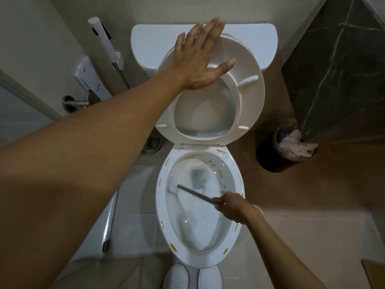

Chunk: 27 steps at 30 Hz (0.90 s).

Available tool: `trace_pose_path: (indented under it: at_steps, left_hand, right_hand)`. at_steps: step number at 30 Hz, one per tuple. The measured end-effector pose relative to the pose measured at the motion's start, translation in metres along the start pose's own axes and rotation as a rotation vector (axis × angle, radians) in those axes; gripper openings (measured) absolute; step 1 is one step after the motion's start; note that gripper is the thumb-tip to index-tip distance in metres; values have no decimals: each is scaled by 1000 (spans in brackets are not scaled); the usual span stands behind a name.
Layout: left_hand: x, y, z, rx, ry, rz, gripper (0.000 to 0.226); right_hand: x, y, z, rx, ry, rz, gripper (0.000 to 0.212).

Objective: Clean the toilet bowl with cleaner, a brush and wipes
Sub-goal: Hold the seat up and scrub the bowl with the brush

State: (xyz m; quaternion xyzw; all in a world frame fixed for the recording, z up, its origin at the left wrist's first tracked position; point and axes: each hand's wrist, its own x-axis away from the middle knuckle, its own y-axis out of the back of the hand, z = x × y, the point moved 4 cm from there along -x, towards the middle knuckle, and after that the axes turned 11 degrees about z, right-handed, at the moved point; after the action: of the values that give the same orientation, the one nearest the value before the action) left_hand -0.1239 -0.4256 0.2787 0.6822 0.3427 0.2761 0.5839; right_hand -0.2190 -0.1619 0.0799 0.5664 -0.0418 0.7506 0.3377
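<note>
Left hand (198, 59) is lying flat, fingers (210, 30) straight and spread, pressing on the raised white plastic toilet seat (250, 94) and holding nothing. Below it, the white ceramic toilet bowl (200, 205) is showing yellow cleaner streaks around its rim. Right hand (233, 207) is gripping the thin grey brush handle (195, 193), fingers curled round it; the white bristle head (174, 183), blurred, is sitting left of those fingers against the bowl's inner wall.

- Toilet bowl (160, 205) at centre, seat (248, 94) raised behind it against the tank (145, 42).
- Left hand (200, 57) flat on the raised seat.
- Brush (177, 184) inside the bowl toward its left wall, handle in the right hand (235, 207) over the right rim.
- Bin (268, 155) right of the toilet on the floor.
- Sprayer (104, 40) on the wall left of the tank.
</note>
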Motion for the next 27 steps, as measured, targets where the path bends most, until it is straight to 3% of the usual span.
trace_pose_path:
  at_steps: [2, 5, 10, 17, 20, 24, 27]
  left_hand:
    - [0, 0, 0, -5, 0, 0, 83]
    - [-1, 0, 1, -14, -1, 3, 83]
    - [0, -1, 0, -18, 0, 6, 85]
    - [-1, -1, 1, -18, -3, 8, 86]
    - [-1, -1, 2, -13, 0, 9, 86]
    - [-2, -2, 2, -24, -8, -1, 85]
    - [-2, -2, 3, -17, -7, -11, 85]
  right_hand:
    - [-9, -8, -5, -94, -14, -32, 33]
    - [1, -11, -14, -179, -60, 71, 27]
    - [23, 5, -24, 7, -184, 294, 33]
    - [13, 1, -9, 52, -53, 93, 28]
    - [16, -12, -16, -82, -73, 105, 22]
    - [19, -5, -18, 12, -79, 131, 35]
    - [9, -1, -7, 73, -47, 61, 36]
